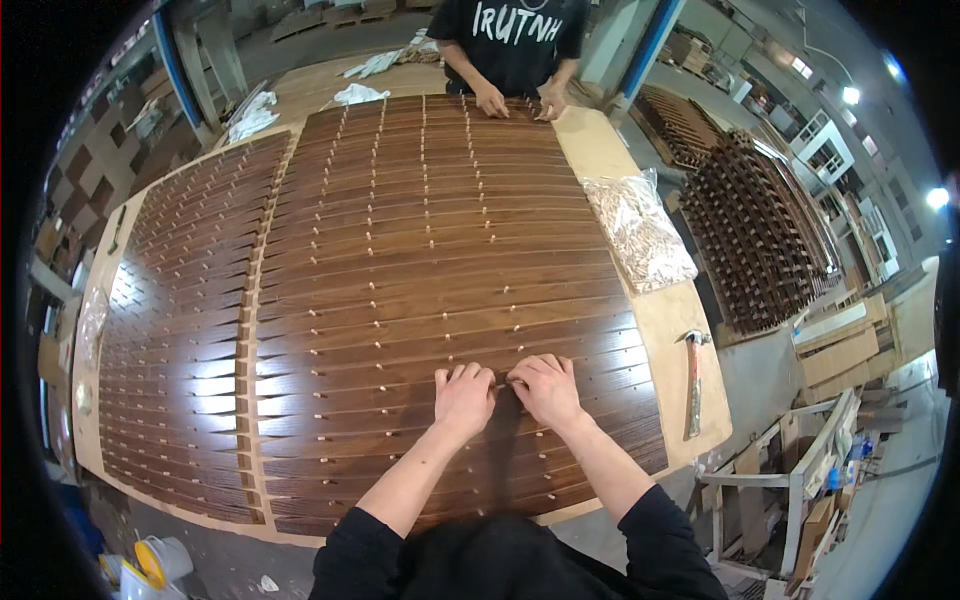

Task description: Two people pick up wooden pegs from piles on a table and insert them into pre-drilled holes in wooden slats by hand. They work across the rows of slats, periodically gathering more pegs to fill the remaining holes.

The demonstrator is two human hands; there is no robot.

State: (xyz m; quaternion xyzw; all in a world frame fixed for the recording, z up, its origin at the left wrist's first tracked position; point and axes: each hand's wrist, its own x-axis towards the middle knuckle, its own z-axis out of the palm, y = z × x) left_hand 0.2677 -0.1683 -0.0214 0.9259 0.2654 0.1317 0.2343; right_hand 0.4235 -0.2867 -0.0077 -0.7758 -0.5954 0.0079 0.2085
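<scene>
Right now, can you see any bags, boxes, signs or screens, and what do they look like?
Clear plastic bag: lies on the right edge of the table, lumpy, full of small pale wooden pegs.
Cardboard boxes: stacked on the floor at the far right, flat, tan.
Yellow-and-white bucket: on the floor, lower left.
No signs or screens can be seen.

A large pale plywood desk [680, 330] fills the view. Two wide panels of dark brown wooden slats lie flat on it side by side: a narrower panel [180, 330] on the left and a broader panel [430, 270] in the middle, its slats joined by rows of small pale wooden pegs. On the bare right edge lie a clear plastic bag of pale wooden pegs [638, 232], farther off, and a hammer with a wooden handle [692, 380], nearer. White crumpled cloths [358, 94] lie at the far left end.
</scene>
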